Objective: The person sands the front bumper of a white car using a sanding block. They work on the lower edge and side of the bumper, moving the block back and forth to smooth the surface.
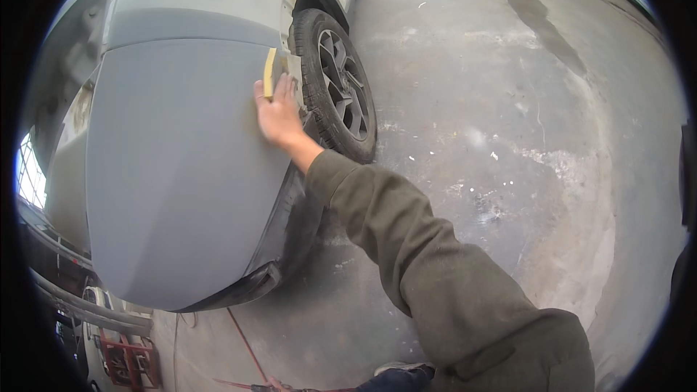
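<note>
Wheel [341, 84]: spoked, my landmark. Pad [269, 72]: yellow, one, just left of the wheel, at the edge of the grey panel [181, 152]. Right hand [279, 117]: left of the wheel, on my feed pinching the pad between thumb and fingers. Left hand: outside my view; I cannot tell its state. Sleeve [443, 254]: olive, below and right of the wheel. Red frame [129, 360]: well apart, below and left of the wheel.
</note>
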{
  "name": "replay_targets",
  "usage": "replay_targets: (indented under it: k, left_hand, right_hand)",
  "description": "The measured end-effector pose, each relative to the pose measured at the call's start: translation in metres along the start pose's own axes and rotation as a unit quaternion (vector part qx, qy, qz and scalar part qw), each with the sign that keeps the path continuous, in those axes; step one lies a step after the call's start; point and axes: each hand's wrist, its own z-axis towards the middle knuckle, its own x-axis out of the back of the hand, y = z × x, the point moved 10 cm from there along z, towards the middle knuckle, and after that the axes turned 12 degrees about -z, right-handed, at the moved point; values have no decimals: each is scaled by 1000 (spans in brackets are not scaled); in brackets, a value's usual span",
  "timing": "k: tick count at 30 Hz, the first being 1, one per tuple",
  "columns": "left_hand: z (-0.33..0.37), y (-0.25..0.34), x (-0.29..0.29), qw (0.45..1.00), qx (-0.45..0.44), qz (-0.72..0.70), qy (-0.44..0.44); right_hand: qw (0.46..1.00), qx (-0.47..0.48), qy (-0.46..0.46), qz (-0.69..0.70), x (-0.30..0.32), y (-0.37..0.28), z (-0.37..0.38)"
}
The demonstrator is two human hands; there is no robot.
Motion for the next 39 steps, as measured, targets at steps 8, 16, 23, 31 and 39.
replay_targets:
  k: [8, 16, 23, 31, 39]
  left_hand:
    - [-3, -10, 13, 999, -7, 36, 20]
    - [-19, 10, 26, 996, 46, 67, 23]
    - [7, -13, 3, 999, 8, 12, -31]
    - [-12, 25, 5, 997, -33, 66, -16]
    - [-26, 43, 11, 971, 32, -235, 23]
  right_hand:
    - [997, 77, -19, 23, -17, -14, -4]
    - [962, 238, -68, -118, -51, -51, -83]
    - [976, 149, 38, -156, -23, -37, -33]
    - [948, 290, -72, -112, -17, -40, -49]
    - [923, 354, -89, -125, -61, -92, -172]
